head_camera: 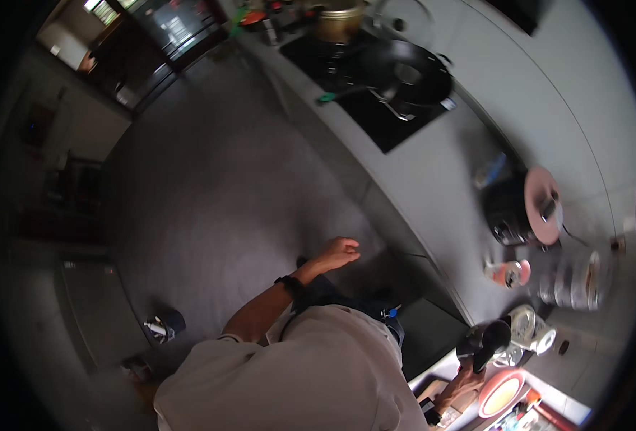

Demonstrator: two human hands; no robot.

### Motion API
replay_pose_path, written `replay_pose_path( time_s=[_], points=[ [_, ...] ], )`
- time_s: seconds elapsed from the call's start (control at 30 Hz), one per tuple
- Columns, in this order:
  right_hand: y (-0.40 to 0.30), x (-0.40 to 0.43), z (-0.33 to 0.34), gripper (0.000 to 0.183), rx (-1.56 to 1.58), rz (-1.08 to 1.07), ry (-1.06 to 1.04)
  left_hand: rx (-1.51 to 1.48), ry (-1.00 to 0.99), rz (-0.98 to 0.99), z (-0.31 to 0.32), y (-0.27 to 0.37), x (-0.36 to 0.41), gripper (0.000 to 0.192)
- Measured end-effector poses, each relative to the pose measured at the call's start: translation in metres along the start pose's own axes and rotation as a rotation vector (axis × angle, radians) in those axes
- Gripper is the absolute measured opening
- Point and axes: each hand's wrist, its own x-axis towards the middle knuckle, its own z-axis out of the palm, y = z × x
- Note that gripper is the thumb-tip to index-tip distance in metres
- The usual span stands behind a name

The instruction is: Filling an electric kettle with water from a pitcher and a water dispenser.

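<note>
My left hand [343, 253] hangs in front of my body above the dark floor, its fingers loosely bent and holding nothing. A dark band sits on that wrist. At the lower right, my right hand [469, 377] is closed around the black handle of a dark kettle or jug [471, 340], over the counter's near end. Just beyond the vessel stand clear glass containers [525, 326]. Beside my right hand lies a round pink-rimmed basin or plate [483, 400]. The vessel's contents cannot be seen.
Along the grey counter [420, 188] are a black cooker with a pink lid [543, 206], a can [512, 273] and a large clear container [571, 280]. A black wok [428, 73] and a metal pot [339, 21] stand on the hob. A small bin [171, 325] is at lower left.
</note>
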Motion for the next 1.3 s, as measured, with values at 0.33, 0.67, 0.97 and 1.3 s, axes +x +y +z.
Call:
replay_pose_path(
  time_s=[0.33, 0.67, 0.97, 1.3],
  points=[
    [-0.319, -0.167, 0.302, 0.04, 0.542, 0.016, -1.166, -0.347, 0.639, -0.178, -0.323, -0.049, -0.167, 0.042],
    [-0.614, -0.398, 0.538, 0.035, 0.714, -0.209, -1.901, -0.488, 0.927, -0.17, -0.573, -0.105, -0.192, 0.05],
    [-0.858, -0.613, 0.702, 0.033, 0.759, -0.232, -2.275, -1.1, 1.478, -0.532, -0.715, -0.249, -0.255, 0.04],
    [-1.045, -0.903, 0.838, 0.017, 0.523, -0.666, -2.222, -0.676, 1.593, -0.047, -1.068, -0.156, -0.24, 0.024]
  ],
)
